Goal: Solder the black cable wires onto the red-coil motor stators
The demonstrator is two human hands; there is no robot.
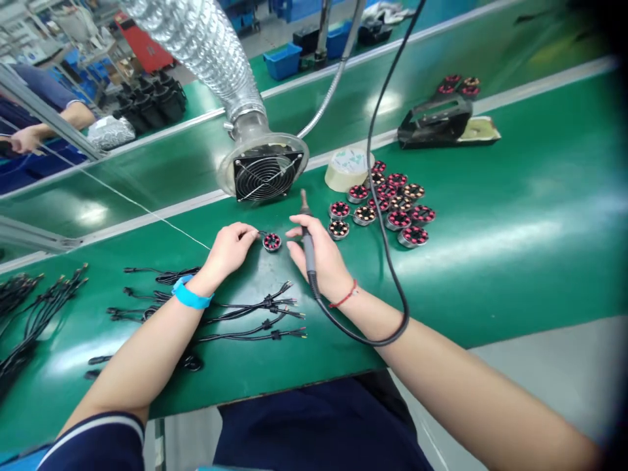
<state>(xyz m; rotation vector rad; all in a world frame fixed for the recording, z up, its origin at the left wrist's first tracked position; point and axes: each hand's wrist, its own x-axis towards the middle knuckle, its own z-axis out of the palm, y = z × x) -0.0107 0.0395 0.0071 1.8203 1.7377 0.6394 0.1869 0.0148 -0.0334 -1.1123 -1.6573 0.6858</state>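
Observation:
My right hand (326, 258) is closed around a soldering iron (309, 252), held like a pen with its metal tip pointing up and away from me. My left hand (228, 252) pinches a short dark wire (261, 232) that leads to a round motor stator (271, 242) with red windings. The stator rests on the green bench, between my two hands. The iron's tip is apart from it. Several more stators (400, 203), with red or copper-coloured windings, sit grouped beyond my right hand.
A fume extractor fan (269, 175) on a foil duct hangs behind the stator. A tape roll (347, 169) and a black soldering-iron stand (434, 123) are at the back. Black cables (260, 304) lie near my left forearm. The iron's cord (385, 222) loops over my right forearm. Another person's hand (27, 139) shows far left.

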